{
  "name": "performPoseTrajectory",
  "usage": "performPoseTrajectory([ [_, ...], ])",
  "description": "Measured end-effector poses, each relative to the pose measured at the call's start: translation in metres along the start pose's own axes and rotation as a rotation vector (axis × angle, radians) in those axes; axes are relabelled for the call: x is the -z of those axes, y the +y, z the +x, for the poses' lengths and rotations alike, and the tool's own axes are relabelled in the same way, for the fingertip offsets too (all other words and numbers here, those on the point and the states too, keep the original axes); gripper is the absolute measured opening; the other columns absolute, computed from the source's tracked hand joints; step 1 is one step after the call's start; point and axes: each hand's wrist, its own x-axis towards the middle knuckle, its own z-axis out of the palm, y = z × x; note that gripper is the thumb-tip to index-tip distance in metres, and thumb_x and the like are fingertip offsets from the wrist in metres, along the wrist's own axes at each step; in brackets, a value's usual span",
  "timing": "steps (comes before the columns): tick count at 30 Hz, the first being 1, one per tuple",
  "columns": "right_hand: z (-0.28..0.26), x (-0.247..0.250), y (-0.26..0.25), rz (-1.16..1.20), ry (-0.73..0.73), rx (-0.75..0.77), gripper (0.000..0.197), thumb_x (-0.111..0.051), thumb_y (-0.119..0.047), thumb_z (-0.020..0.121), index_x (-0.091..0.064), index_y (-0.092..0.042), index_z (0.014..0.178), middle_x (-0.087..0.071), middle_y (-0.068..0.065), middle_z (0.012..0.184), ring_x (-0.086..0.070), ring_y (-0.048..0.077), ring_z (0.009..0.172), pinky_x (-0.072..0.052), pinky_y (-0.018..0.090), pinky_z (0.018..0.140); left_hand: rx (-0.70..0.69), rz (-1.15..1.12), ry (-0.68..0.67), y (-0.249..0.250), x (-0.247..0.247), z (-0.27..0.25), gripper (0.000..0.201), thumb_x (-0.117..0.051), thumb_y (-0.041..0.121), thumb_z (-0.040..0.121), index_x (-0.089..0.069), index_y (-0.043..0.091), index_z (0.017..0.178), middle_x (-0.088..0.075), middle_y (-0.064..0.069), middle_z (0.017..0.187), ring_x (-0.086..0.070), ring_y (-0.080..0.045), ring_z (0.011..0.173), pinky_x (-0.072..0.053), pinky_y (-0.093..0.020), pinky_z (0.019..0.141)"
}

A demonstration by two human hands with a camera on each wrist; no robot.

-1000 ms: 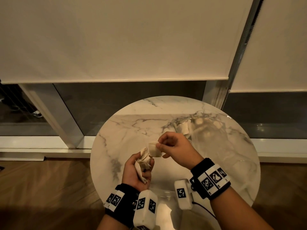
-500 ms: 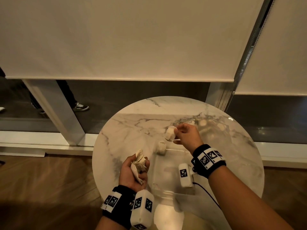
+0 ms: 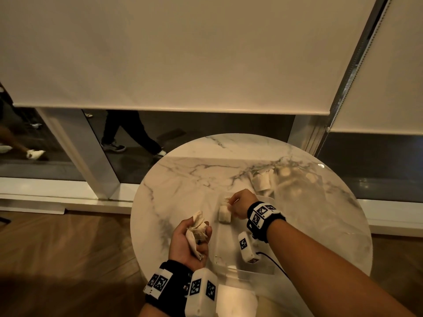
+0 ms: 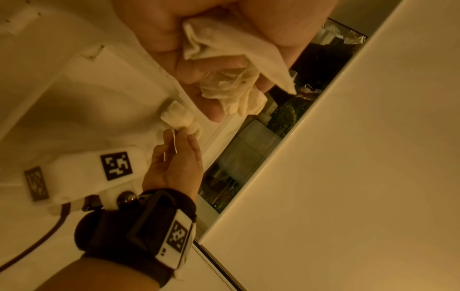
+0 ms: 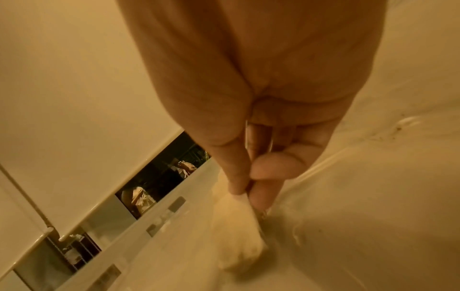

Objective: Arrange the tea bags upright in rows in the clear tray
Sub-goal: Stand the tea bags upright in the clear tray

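Observation:
A clear tray (image 3: 249, 271) lies on the round marble table (image 3: 183, 179) in front of me. My right hand (image 3: 230, 203) reaches into its far left corner and pinches the top of a white tea bag (image 3: 225, 215) that stands on the tray floor. The right wrist view shows thumb and fingers closed on that tea bag (image 5: 239, 226). To the left of the tray, my left hand (image 3: 203, 234) is held palm up and grips a crumpled bunch of tea bags (image 3: 198, 228), also seen close up as the bunch of tea bags (image 4: 224, 59).
More tea bags (image 3: 262, 181) lie with crinkled clear wrapping (image 3: 295, 186) at the back right of the table. A white paper (image 3: 235, 300) sits at the near edge. Behind the table are a window and lowered blinds; the wood floor is to the left.
My right hand took one tea bag from the left hand's bunch, carried it out over the table, then brought it down into the tray's far left corner. The left hand stayed put.

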Motion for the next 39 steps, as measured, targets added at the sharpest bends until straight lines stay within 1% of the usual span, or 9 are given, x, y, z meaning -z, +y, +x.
performPoseTrajectory([
  [6, 0.012, -0.008, 0.003, 0.022, 0.099, -0.036, 0.006, -0.078, -0.02, 0.079, -0.072, -0.019, 0.077, -0.075, 0.007, 0.088, -0.073, 0.023, 0.083, -0.062, 0.037, 0.079, 0.007, 0.009, 0.014, -0.002, 0.001, 0.003, 0.02, -0.059, 0.025, 0.081, -0.062, 0.005, 0.087, -0.064, -0.008, 0.074, -0.067, -0.018, 0.052, -0.027, -0.011, 0.028],
  [9, 0.015, -0.013, 0.007, 0.04, 0.134, -0.043, 0.008, -0.078, -0.02, 0.079, -0.07, -0.019, 0.077, -0.075, 0.007, 0.086, -0.073, 0.022, 0.083, -0.062, 0.037, 0.08, 0.008, 0.018, 0.01, -0.002, 0.002, 0.004, 0.024, -0.062, 0.024, 0.072, -0.062, 0.005, 0.086, -0.064, -0.008, 0.074, -0.067, -0.018, 0.052, -0.027, -0.011, 0.029],
  [14, 0.014, -0.014, 0.01, 0.045, 0.205, -0.032, 0.01, -0.08, -0.022, 0.079, -0.071, -0.018, 0.08, -0.074, 0.005, 0.083, -0.072, 0.02, 0.082, -0.06, 0.033, 0.081, 0.017, 0.023, 0.009, -0.003, 0.002, 0.005, 0.026, -0.061, 0.025, 0.072, -0.062, 0.003, 0.086, -0.064, -0.007, 0.071, -0.067, -0.017, 0.051, -0.027, -0.01, 0.029],
  [22, 0.005, -0.004, 0.009, -0.072, 0.162, -0.163, 0.046, -0.086, -0.035, 0.072, -0.064, -0.005, 0.1, -0.07, 0.01, 0.097, -0.07, 0.025, 0.091, -0.05, 0.026, 0.061, 0.031, 0.049, 0.009, -0.007, 0.0, 0.004, 0.027, -0.061, 0.026, 0.073, -0.062, 0.002, 0.083, -0.063, -0.007, 0.066, -0.066, -0.016, 0.05, -0.027, -0.01, 0.029],
  [25, 0.004, -0.006, 0.009, -0.083, 0.089, -0.166, 0.044, -0.086, -0.032, 0.072, -0.069, -0.002, 0.1, -0.072, 0.01, 0.095, -0.071, 0.024, 0.086, -0.05, 0.025, 0.056, 0.036, 0.064, 0.01, -0.008, 0.0, 0.003, 0.029, -0.061, 0.027, 0.073, -0.061, 0.001, 0.085, -0.062, -0.008, 0.063, -0.066, -0.016, 0.05, -0.028, -0.01, 0.029],
  [29, 0.006, -0.007, 0.01, -0.034, 0.039, -0.12, 0.031, -0.083, -0.024, 0.076, -0.075, -0.008, 0.1, -0.075, 0.012, 0.098, -0.072, 0.028, 0.089, -0.061, 0.037, 0.079, 0.017, 0.068, 0.016, -0.008, 0.001, 0.002, 0.029, -0.061, 0.027, 0.073, -0.061, 0.001, 0.087, -0.062, -0.008, 0.064, -0.066, -0.016, 0.05, -0.028, -0.011, 0.029],
  [34, 0.001, -0.001, 0.013, 0.02, 0.045, -0.09, 0.028, -0.078, -0.02, 0.08, -0.071, -0.005, 0.102, -0.072, 0.014, 0.098, -0.071, 0.03, 0.09, -0.061, 0.045, 0.083, -0.001, 0.08, 0.013, -0.005, -0.001, 0.0, 0.028, -0.057, 0.029, 0.084, -0.061, 0.002, 0.087, -0.062, -0.008, 0.064, -0.066, -0.015, 0.05, -0.028, -0.011, 0.028],
  [37, -0.01, 0.005, 0.009, 0.091, 0.072, -0.027, 0.03, -0.074, -0.025, 0.082, -0.066, -0.014, 0.109, -0.07, 0.011, 0.104, -0.068, 0.025, 0.093, -0.058, 0.036, 0.083, -0.027, 0.101, 0.008, -0.003, -0.004, -0.001, 0.028, -0.057, 0.031, 0.088, -0.061, 0.004, 0.095, -0.061, -0.009, 0.075, -0.066, -0.015, 0.053, -0.028, -0.011, 0.029],
  [39, -0.027, 0.011, 0.001, 0.168, 0.086, 0.064, 0.02, -0.073, -0.03, 0.083, -0.067, -0.021, 0.1, -0.07, 0.005, 0.098, -0.065, 0.019, 0.084, -0.054, 0.031, 0.073, -0.042, 0.13, 0.0, -0.003, -0.007, -0.003, 0.029, -0.059, 0.034, 0.087, -0.062, 0.006, 0.096, -0.061, -0.008, 0.076, -0.066, -0.014, 0.055, -0.027, -0.012, 0.03],
])
